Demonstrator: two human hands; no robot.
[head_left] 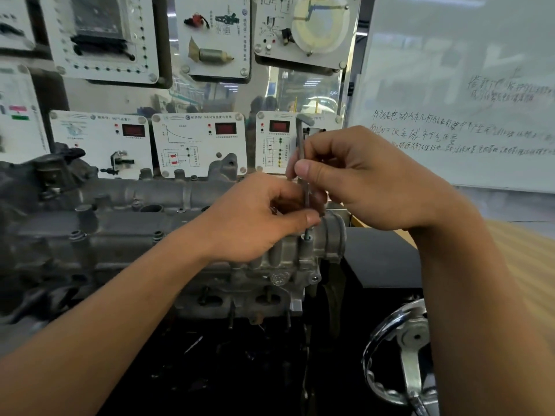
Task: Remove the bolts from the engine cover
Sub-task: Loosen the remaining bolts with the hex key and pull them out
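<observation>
A grey cast engine cover (168,235) lies across the stand in front of me. At its right end a thin grey rod-shaped tool (300,139) stands upright, its lower tip in a bolt hole (307,238). My right hand (366,181) pinches the tool's shaft between thumb and fingers, just below its bent top. My left hand (258,217) grips the lower part of the shaft, fingers curled round it, right above the hole. The bolt itself is hidden inside the hole.
Behind the engine stand white training panels (198,142) with red displays. A whiteboard (462,94) with writing fills the right. A chrome handwheel (402,349) sits at lower right, beside a wooden tabletop (516,244). Other bolt heads (78,235) stick up along the cover.
</observation>
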